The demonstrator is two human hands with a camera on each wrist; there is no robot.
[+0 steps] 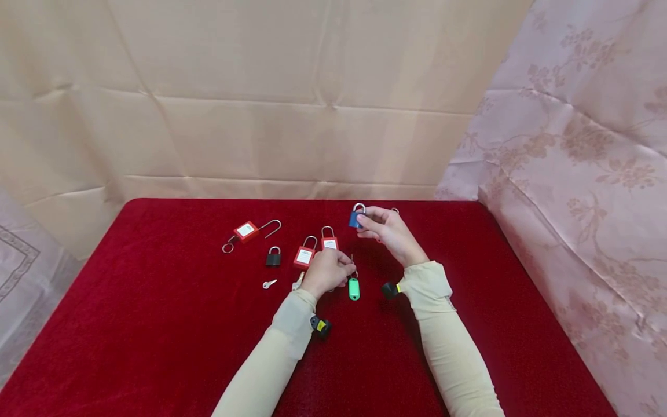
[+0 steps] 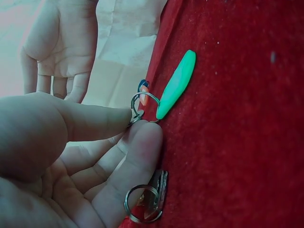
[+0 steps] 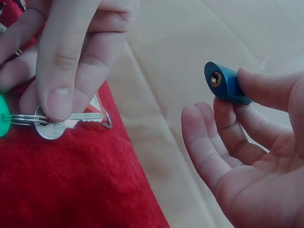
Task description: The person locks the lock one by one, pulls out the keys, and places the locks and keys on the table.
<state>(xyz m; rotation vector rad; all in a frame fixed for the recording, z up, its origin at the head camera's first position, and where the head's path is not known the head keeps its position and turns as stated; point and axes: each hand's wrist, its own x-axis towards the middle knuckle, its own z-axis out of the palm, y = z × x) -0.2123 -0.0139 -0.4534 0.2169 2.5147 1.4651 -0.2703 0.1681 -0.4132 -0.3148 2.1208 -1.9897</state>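
Between thumb and fingers, my left hand [image 1: 327, 270] pinches the head of a silver key [image 3: 54, 129]. A ring joins that key to a green key tag [image 1: 354, 289], which hangs beside the fingers. My right hand [image 1: 392, 236] holds a small blue padlock [image 1: 356, 218] by its body, raised over the back of the table. In the right wrist view the padlock's keyhole [image 3: 216, 80] faces the key, some distance apart. The head view shows its shackle pointing up. Another key on a ring [image 2: 142, 204] lies below the left fingers.
Red padlocks [image 1: 304, 256] [image 1: 329, 243] stand close by the left hand. Farther left lie a red padlock with its shackle swung out [image 1: 247, 230], a black padlock [image 1: 273, 257] and a small loose key [image 1: 269, 284]. Something red sits partly hidden behind the right hand. Red cloth [image 1: 172, 324] covers the table.
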